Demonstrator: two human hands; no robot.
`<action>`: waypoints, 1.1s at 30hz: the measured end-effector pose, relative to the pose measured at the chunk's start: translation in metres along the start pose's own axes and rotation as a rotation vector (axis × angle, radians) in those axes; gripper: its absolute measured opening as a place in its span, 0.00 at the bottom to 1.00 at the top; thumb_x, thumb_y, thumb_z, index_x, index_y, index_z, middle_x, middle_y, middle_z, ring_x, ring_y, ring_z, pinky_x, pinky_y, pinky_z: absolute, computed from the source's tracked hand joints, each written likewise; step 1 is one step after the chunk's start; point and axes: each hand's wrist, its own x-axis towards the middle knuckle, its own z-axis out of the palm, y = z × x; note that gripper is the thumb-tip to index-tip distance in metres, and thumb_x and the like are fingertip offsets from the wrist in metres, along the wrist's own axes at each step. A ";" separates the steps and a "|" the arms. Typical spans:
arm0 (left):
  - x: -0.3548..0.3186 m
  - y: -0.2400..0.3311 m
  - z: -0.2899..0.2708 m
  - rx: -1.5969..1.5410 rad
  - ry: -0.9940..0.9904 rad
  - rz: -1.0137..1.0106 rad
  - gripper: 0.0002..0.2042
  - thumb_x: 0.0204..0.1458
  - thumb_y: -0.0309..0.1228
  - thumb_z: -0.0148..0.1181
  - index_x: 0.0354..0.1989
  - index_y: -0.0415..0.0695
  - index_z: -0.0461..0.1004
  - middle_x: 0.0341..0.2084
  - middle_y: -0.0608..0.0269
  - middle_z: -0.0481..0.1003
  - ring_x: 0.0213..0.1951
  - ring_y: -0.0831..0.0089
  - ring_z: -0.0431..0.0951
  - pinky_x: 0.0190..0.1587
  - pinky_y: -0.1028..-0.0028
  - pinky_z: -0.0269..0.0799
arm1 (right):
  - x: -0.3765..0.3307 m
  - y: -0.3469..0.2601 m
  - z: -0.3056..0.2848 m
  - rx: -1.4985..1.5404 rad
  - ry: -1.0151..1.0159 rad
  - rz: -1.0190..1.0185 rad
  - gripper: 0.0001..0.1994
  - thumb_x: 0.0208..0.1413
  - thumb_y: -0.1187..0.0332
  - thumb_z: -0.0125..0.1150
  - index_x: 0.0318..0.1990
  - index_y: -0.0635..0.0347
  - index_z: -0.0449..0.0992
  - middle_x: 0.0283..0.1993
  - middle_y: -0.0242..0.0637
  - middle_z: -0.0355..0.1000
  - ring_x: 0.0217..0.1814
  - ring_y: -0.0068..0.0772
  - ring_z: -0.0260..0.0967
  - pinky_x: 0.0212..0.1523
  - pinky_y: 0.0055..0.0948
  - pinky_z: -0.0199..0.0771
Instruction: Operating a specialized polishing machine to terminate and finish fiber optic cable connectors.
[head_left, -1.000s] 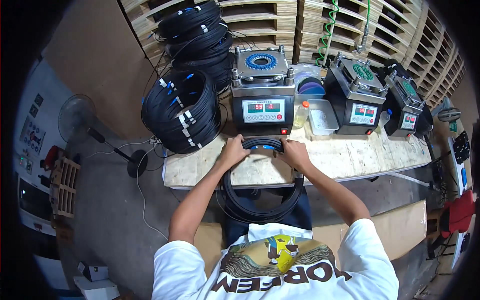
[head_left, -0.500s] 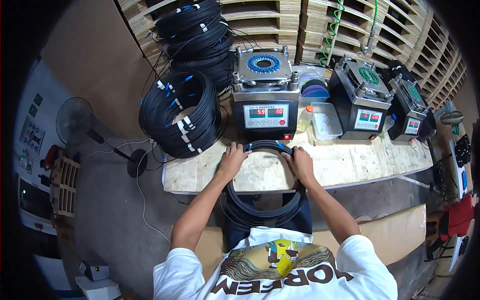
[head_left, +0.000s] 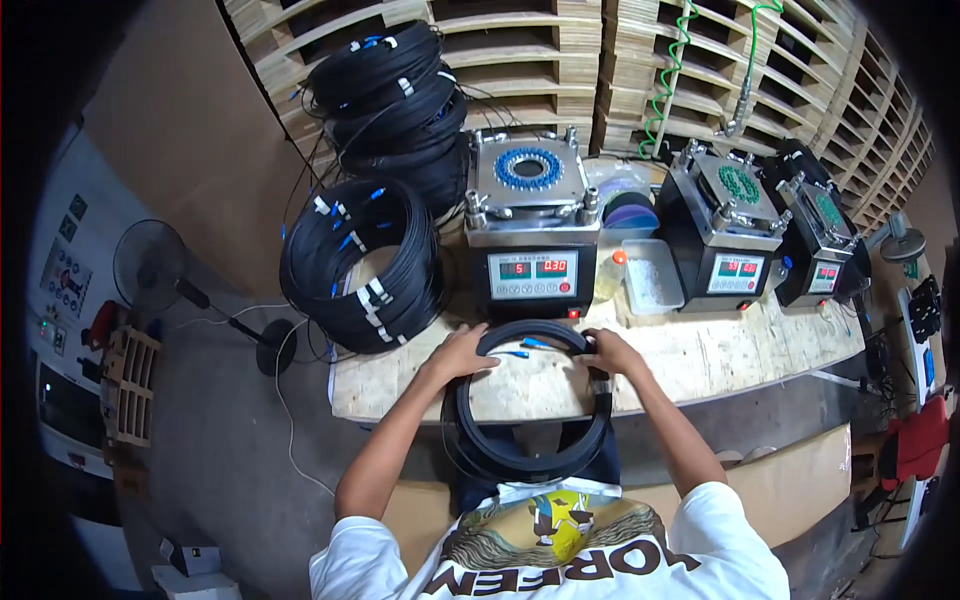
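Observation:
A coil of black cable (head_left: 530, 466) lies partly on the wooden bench's front edge, its near side hanging over toward my lap. My left hand (head_left: 460, 353) is closed on the coil's upper left, and my right hand (head_left: 612, 353) grips its upper right. Two blue connectors, one upper (head_left: 537, 344) and one lower (head_left: 515, 354), stick into the ring's opening between my hands. Straight beyond the coil stands a black and steel polishing machine (head_left: 532, 273), its round top fixture (head_left: 528, 168) ringed with blue connectors.
At left on the bench (head_left: 700, 358) stands a tall pile of black cable coils (head_left: 365, 270), with more coils (head_left: 390, 110) behind. A bottle with an orange cap (head_left: 609, 275) and a clear tub (head_left: 652, 276) sit beside two further machines (head_left: 728, 235). A fan (head_left: 160, 260) stands left.
The whole scene sits lower in the picture. The blue connectors, earlier along the coil's far rim, now point into its opening. My hands stay on the coil, with their fingers shifted slightly.

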 end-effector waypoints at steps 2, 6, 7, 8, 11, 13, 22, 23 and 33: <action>-0.008 -0.008 -0.034 0.035 0.108 0.110 0.26 0.48 0.42 0.67 0.54 0.40 0.75 0.50 0.37 0.74 0.53 0.49 0.75 0.56 0.61 0.70 | 0.000 -0.004 -0.039 0.024 -0.072 -0.071 0.22 0.52 0.54 0.66 0.48 0.62 0.79 0.39 0.51 0.79 0.40 0.45 0.78 0.43 0.40 0.78; 0.004 0.040 -0.132 -0.327 0.711 0.343 0.08 0.58 0.29 0.57 0.34 0.35 0.78 0.23 0.54 0.79 0.26 0.71 0.79 0.31 0.70 0.72 | 0.009 -0.044 -0.165 0.466 -0.212 -0.138 0.16 0.60 0.59 0.59 0.47 0.63 0.80 0.33 0.34 0.79 0.32 0.21 0.76 0.31 0.24 0.76; 0.010 0.048 -0.156 -0.348 0.752 0.363 0.09 0.59 0.29 0.56 0.36 0.36 0.78 0.20 0.59 0.77 0.24 0.75 0.76 0.30 0.72 0.71 | 0.020 -0.060 -0.188 0.546 -0.142 -0.164 0.16 0.61 0.59 0.59 0.46 0.62 0.80 0.32 0.32 0.78 0.30 0.21 0.75 0.29 0.23 0.74; 0.025 0.047 -0.174 -0.436 0.750 0.347 0.10 0.60 0.31 0.56 0.38 0.36 0.78 0.21 0.61 0.76 0.24 0.78 0.74 0.30 0.74 0.70 | 0.032 -0.076 -0.207 0.622 -0.069 -0.187 0.15 0.61 0.58 0.58 0.45 0.61 0.80 0.30 0.31 0.77 0.29 0.21 0.74 0.27 0.22 0.73; 0.072 0.045 -0.204 -0.500 0.569 0.274 0.14 0.63 0.38 0.55 0.46 0.39 0.75 0.24 0.63 0.77 0.26 0.78 0.74 0.31 0.77 0.70 | 0.096 -0.111 -0.238 0.551 0.171 -0.142 0.17 0.64 0.57 0.56 0.45 0.62 0.79 0.26 0.28 0.74 0.25 0.20 0.72 0.23 0.20 0.67; 0.088 0.063 -0.209 -0.539 0.327 0.119 0.15 0.63 0.39 0.55 0.54 0.45 0.73 0.31 0.71 0.74 0.28 0.82 0.69 0.31 0.79 0.66 | 0.129 -0.119 -0.242 0.479 0.252 -0.018 0.20 0.62 0.52 0.58 0.46 0.61 0.78 0.24 0.28 0.74 0.22 0.20 0.71 0.20 0.20 0.65; 0.075 0.077 -0.216 -1.007 0.229 0.223 0.21 0.58 0.35 0.63 0.58 0.46 0.70 0.34 0.69 0.75 0.35 0.84 0.71 0.38 0.81 0.65 | 0.183 -0.131 -0.224 0.953 0.368 -0.033 0.14 0.54 0.65 0.68 0.19 0.58 0.74 0.14 0.26 0.62 0.12 0.17 0.53 0.13 0.22 0.50; 0.069 0.082 -0.220 -1.076 0.215 0.240 0.23 0.57 0.35 0.64 0.60 0.46 0.69 0.36 0.67 0.76 0.37 0.83 0.72 0.41 0.81 0.66 | 0.184 -0.145 -0.229 1.069 0.383 -0.041 0.13 0.55 0.66 0.66 0.21 0.59 0.73 0.15 0.26 0.62 0.12 0.17 0.53 0.13 0.21 0.50; 0.097 0.063 -0.234 -0.359 0.581 0.334 0.16 0.63 0.39 0.55 0.46 0.36 0.78 0.24 0.62 0.77 0.27 0.80 0.74 0.33 0.75 0.70 | 0.196 -0.234 -0.277 1.181 0.296 -0.116 0.10 0.60 0.70 0.58 0.32 0.69 0.74 0.25 0.41 0.76 0.18 0.24 0.71 0.19 0.21 0.76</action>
